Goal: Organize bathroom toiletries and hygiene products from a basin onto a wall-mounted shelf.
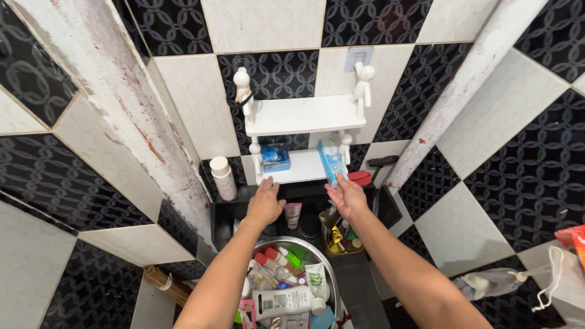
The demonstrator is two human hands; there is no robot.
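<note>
Standing upright at the lower white shelf (301,167), a blue tube (332,160) was gripped by the right hand (347,198). The left hand (265,204) was held open, fingers (268,183) spread, near the shelf's edge, above a metal basin (326,268) filled with bottles.

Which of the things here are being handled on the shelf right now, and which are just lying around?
In hand:
- blue tube, held upright by the right hand
- lower shelf, where the left hand rests, open
- blue box

Lying about:
- metal basin of toiletries
- white bottle
- cloth bag
</note>
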